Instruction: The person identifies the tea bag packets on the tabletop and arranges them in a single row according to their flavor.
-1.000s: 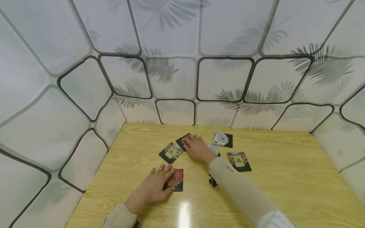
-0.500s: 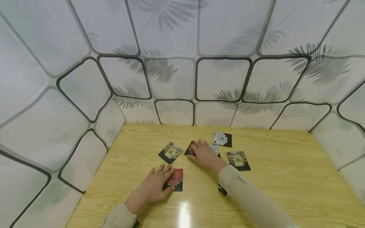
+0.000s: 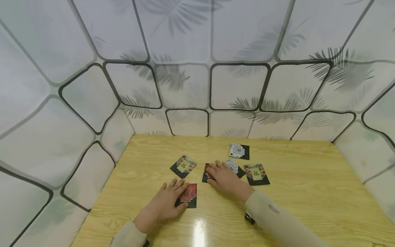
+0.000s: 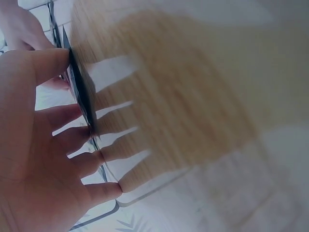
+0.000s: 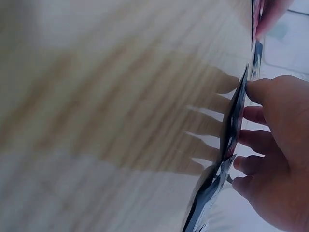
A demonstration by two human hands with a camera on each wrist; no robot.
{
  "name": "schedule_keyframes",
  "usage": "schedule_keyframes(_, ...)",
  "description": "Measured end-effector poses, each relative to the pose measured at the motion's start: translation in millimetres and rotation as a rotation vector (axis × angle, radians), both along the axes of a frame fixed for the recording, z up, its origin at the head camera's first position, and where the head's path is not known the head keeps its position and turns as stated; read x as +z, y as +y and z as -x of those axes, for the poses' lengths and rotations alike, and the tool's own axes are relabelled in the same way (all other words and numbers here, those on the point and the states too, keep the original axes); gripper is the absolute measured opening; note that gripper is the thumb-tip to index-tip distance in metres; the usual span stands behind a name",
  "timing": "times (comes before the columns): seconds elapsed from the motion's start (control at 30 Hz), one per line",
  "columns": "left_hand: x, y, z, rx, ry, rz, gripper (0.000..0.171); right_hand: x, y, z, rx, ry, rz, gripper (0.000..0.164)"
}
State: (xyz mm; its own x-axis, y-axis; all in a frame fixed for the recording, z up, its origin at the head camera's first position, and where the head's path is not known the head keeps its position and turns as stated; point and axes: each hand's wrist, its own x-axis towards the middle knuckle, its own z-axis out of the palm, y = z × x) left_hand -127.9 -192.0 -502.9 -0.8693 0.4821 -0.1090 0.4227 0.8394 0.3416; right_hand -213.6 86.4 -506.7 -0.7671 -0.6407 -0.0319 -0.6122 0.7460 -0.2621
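Observation:
My left hand (image 3: pixel 165 202) lies spread over a red-and-black flat packet (image 3: pixel 192 195) on the wooden table, thumb at its near edge and fingertips over its left side. My right hand (image 3: pixel 226 178) touches a second red-and-black packet (image 3: pixel 206 175) with its fingertips. That packet looks thin and slightly bent in the right wrist view (image 5: pixel 234 116). Just behind my right fingers, a white-and-black packet (image 3: pixel 232 165) is partly covered. Neither hand curls round anything; straight fingers touch the packets from above.
A yellow-labelled packet (image 3: pixel 183 166) lies turned at an angle on the left. Another yellow-labelled packet (image 3: pixel 256 174) is on the right, and a second white-and-black packet (image 3: pixel 239 151) lies at the back. Patterned fabric walls (image 3: pixel 191 121) border the table (image 3: pixel 308 188).
My right hand has slid its red packet right and toward me, away from the left yellow-labelled packet, turning it straighter. The left hand has stayed put on its packet.

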Motion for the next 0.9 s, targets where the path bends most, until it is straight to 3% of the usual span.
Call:
schedule_keyframes(0.67, 2.7, 2, -2.0, 0.010, -0.007, 0.002, 0.071, 2.0, 6, -43.0, 0.146, 0.016, -0.044, 0.048)
schedule_keyframes(0.9, 2.4, 1, -2.1, 0.007, -0.008, 0.003, 0.070, 2.1, 2, -55.5, 0.146, -0.018, -0.046, 0.052)
